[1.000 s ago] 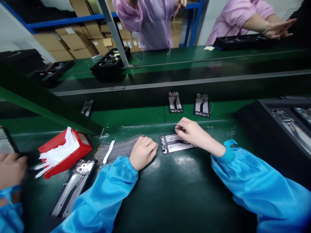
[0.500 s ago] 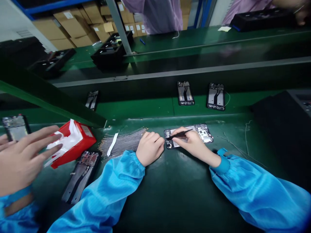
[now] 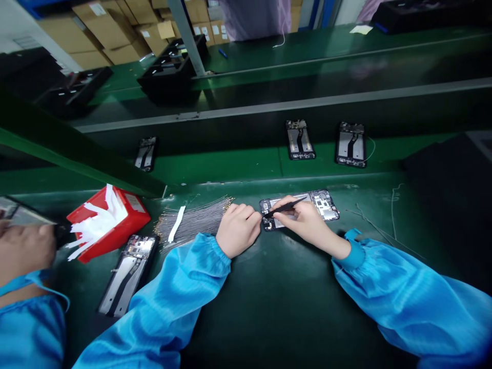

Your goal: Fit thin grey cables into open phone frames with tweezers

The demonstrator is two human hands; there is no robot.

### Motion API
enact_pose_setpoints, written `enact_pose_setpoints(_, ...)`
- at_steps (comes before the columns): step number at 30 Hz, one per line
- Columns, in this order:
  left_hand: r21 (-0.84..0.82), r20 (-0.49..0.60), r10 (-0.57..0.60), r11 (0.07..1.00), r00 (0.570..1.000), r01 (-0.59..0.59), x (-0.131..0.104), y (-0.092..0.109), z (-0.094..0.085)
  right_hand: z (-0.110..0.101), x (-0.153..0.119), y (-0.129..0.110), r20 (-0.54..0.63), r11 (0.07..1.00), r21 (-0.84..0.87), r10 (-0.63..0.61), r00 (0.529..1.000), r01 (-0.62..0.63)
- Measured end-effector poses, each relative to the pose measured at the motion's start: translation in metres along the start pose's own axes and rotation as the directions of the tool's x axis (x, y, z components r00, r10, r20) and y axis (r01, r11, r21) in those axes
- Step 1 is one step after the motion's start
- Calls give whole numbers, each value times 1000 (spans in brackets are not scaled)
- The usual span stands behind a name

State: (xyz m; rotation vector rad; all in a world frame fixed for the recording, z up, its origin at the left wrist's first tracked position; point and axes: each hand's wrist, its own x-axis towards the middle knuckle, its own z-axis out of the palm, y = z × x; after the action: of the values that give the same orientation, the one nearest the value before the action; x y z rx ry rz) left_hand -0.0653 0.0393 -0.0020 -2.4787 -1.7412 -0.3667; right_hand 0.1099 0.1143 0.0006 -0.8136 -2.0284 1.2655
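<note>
My right hand (image 3: 305, 221) pinches black tweezers (image 3: 289, 205), their lower end over the left end of an opened phone (image 3: 326, 206) that lies lengthwise on the green bench. Bare circuit boards and a silvery middle show in this phone. Curled up at the phone's left end is my left hand (image 3: 239, 229), its fingertips hidden, so what they grip cannot be made out. Just left of that hand lies a bundle of thin grey cables (image 3: 200, 221) with a white paper strip (image 3: 176, 224) across it.
A red box (image 3: 132, 218) with white strips and another opened phone (image 3: 125, 277) lie to the left. A co-worker's hand (image 3: 26, 251) holds a phone at the left edge. Phones (image 3: 300, 139) rest on the strip behind. Loose cables (image 3: 378, 230) and a dark box (image 3: 449, 200) are at right.
The co-worker's hand at left has drawn back from the red box and now grips a phone. The view has tilted slightly down. My hands keep nearly the same pose at the phone.
</note>
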Motion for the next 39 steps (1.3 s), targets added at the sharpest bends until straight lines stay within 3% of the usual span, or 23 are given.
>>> enact_pose_setpoints(4,19,-5,-1,1000,1000,1,1,1,-1,0,0,1,10,999,-32,-27,1000,27)
enact_pose_setpoints(12,-67,28,-38,997,999,40,1,2,0,1,0,-2,-18,996,83,26,999,-25)
enact_pose_setpoints(27,-31,36,-64,997,997,65,1,2,0,1,1,1,1,998,55,12,1000,-12)
enact_pose_setpoints(32,-29,36,-61,998,997,62,1,2,-1,0,-2,-3,17,984,-126,-126,992,127)
enact_pose_setpoints(39,-12,41,-23,1000,999,23,3,2,-3,8,-6,-9,120,900,-278,-315,942,336)
